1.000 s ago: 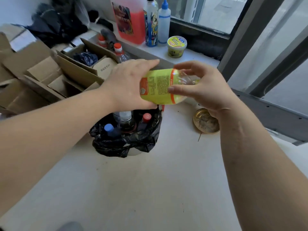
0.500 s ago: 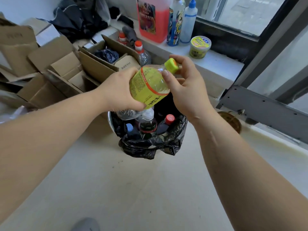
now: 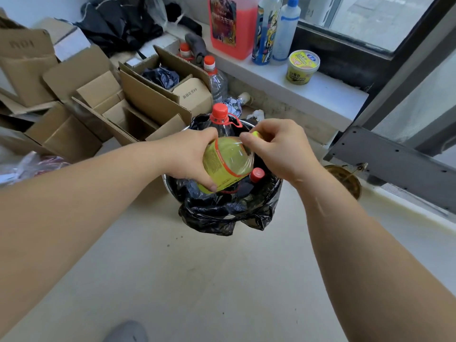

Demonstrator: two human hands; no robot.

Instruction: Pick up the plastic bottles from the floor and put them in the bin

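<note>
A yellow-green labelled plastic bottle [image 3: 225,162] is tilted over the bin [image 3: 222,213], a round bin lined with a black bag. My left hand [image 3: 190,156] grips the bottle's body from the left. My right hand [image 3: 281,149] holds its neck and yellow cap end. Inside the bin lie other bottles, one with a red cap [image 3: 257,174]. A large clear bottle with a red cap [image 3: 219,114] sticks up at the bin's far side.
Open cardboard boxes [image 3: 138,104] crowd the floor to the left, with two red-capped bottles [image 3: 214,77] behind them. A pink jug [image 3: 233,25], spray bottles and a yellow tub [image 3: 302,67] stand on the white sill. A round brass dish [image 3: 345,180] lies right of the bin.
Both hands have lowered the yellow-green bottle from above the bin down into its opening. The view has come closer to the bin.
</note>
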